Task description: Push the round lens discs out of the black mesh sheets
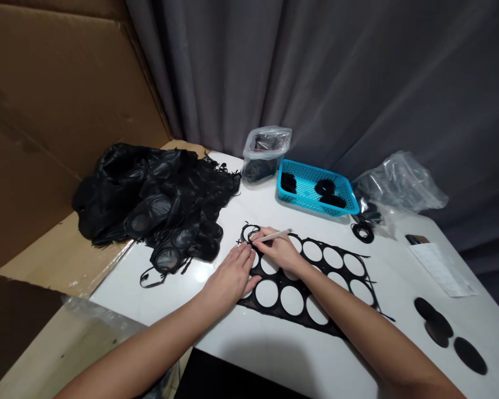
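A black sheet with rows of round holes [279,284] lies flat on the white table. My left hand [235,271] presses on the sheet's left edge, its fingers stretched out. My right hand [278,249] grips a slim white pen-like tool [276,235], whose tip points at the rim of the hole in the sheet's upper left corner. Thin black strands stick out around that corner. What the tip touches is too small to tell. My right forearm hides part of the sheet.
Left lies a heap of black pieces with round parts [170,205]. Behind stand a clear bag [266,149] and a blue basket [311,208] holding black rings. Right are another plastic bag [403,180], a black ring [362,233], a paper [443,269] and several black discs [469,356].
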Available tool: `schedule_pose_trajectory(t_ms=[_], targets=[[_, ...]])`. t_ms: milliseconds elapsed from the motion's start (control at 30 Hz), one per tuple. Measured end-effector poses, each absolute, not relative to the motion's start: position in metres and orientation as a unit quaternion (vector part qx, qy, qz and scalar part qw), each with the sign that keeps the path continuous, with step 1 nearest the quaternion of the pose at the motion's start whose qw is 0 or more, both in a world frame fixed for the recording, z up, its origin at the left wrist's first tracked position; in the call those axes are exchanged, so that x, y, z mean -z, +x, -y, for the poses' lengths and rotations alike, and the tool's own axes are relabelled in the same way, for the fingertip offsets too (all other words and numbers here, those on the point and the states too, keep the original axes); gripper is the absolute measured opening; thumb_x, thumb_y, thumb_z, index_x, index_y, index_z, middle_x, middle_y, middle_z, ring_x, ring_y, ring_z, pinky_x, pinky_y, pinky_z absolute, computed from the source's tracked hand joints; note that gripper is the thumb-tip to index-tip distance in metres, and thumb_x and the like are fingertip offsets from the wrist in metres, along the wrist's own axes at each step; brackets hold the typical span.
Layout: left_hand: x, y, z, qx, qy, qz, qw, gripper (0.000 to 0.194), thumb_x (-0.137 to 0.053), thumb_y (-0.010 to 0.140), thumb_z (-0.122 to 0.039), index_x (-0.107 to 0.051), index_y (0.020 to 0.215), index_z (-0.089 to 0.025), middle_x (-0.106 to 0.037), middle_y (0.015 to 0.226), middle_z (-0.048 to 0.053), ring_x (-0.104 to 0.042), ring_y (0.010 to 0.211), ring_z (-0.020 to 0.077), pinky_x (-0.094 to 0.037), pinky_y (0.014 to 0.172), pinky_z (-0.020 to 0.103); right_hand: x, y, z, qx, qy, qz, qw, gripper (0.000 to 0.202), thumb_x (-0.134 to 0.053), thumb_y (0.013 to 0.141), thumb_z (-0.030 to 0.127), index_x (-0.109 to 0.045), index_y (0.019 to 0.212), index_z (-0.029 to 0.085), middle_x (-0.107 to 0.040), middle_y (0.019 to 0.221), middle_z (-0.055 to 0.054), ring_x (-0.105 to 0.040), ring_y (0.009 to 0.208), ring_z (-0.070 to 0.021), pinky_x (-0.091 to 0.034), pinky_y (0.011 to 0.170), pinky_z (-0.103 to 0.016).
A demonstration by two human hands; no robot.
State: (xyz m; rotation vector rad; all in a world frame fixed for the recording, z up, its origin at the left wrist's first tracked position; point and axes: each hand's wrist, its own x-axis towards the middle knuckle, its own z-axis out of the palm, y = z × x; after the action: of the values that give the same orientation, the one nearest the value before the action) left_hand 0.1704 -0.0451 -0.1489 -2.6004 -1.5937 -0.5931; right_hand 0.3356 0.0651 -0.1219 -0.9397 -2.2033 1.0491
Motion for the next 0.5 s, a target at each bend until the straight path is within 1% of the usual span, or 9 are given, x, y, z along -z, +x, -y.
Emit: schedule_pose_trajectory(t_ms=[100,167,233,333,400,467,500], targets=[[0.149,0.171,0.045,0.189,-0.836,0.514,0.029,0.059,-0.06,0.094,-0.042,-0.052,0.133,0.001,-0.052,0.138,0.023,-0.05,0.131,0.0324,-0.039,0.113,0.042,0.123,0.336,-0.062,-0.369,-0.341,0.823,0.265,0.007,-0.059,0.089,0.017,-0.063,0.084,0.018,-0.069,0.095,-0.001,-0.063,0.09,-0.0159,-0.045,0.086,-0.032],[0.149,0.171,0.045,0.189,-0.836,0.515,0.025,0.059,-0.059,0.094,-0.043,-0.052,0.134,0.001,-0.052,0.139,0.023,-0.05,0.131,0.0319,-0.039,0.113,0.042,0.126,0.337,-0.059,-0.327,-0.326,0.847,0.263,0.006,-0.058,0.091,0.017,-0.062,0.085,0.019,-0.069,0.095,-0.002,-0.062,0.091,-0.0164,-0.042,0.087,-0.033],[0.149,0.171,0.044,0.193,-0.832,0.52,0.001,0.059,-0.059,0.094,-0.042,-0.05,0.136,-0.001,-0.05,0.141,0.022,-0.047,0.135,0.0313,-0.038,0.114,0.043,0.13,0.338,-0.057,-0.26,-0.293,0.886,0.249,0.007,-0.055,0.094,0.019,-0.061,0.091,0.018,-0.069,0.097,-0.004,-0.06,0.094,-0.0183,-0.04,0.087,-0.035],[0.148,0.169,0.044,0.199,-0.827,0.525,-0.032,0.057,-0.06,0.093,-0.042,-0.051,0.135,-0.005,-0.05,0.142,0.02,-0.042,0.138,0.0311,-0.037,0.115,0.045,0.135,0.339,-0.064,-0.145,-0.238,0.938,0.204,0.013,-0.046,0.098,0.02,-0.059,0.098,0.016,-0.068,0.102,-0.009,-0.058,0.098,-0.0222,-0.036,0.087,-0.038],[0.147,0.168,0.043,0.199,-0.827,0.525,-0.033,0.053,-0.06,0.093,-0.042,-0.054,0.132,-0.005,-0.052,0.139,0.02,-0.044,0.137,0.0321,-0.038,0.114,0.045,0.135,0.341,-0.079,-0.086,-0.276,0.935,0.205,0.016,-0.043,0.097,0.019,-0.058,0.091,0.015,-0.066,0.094,-0.011,-0.057,0.092,-0.0236,-0.035,0.084,-0.039],[0.148,0.167,0.041,0.199,-0.827,0.525,-0.031,0.05,-0.059,0.094,-0.041,-0.056,0.129,-0.006,-0.054,0.137,0.019,-0.047,0.134,0.0325,-0.038,0.114,0.046,0.129,0.348,-0.098,-0.062,-0.38,0.887,0.257,0.02,-0.042,0.096,0.02,-0.056,0.083,0.016,-0.063,0.082,-0.01,-0.056,0.082,-0.0232,-0.036,0.078,-0.037],[0.148,0.167,0.041,0.2,-0.826,0.526,-0.031,0.049,-0.06,0.093,-0.041,-0.057,0.129,-0.007,-0.055,0.136,0.019,-0.047,0.134,0.0325,-0.038,0.113,0.047,0.125,0.354,-0.108,-0.07,-0.431,0.851,0.292,0.019,-0.041,0.095,0.022,-0.055,0.083,0.016,-0.064,0.083,-0.01,-0.056,0.081,-0.0228,-0.037,0.076,-0.036]])
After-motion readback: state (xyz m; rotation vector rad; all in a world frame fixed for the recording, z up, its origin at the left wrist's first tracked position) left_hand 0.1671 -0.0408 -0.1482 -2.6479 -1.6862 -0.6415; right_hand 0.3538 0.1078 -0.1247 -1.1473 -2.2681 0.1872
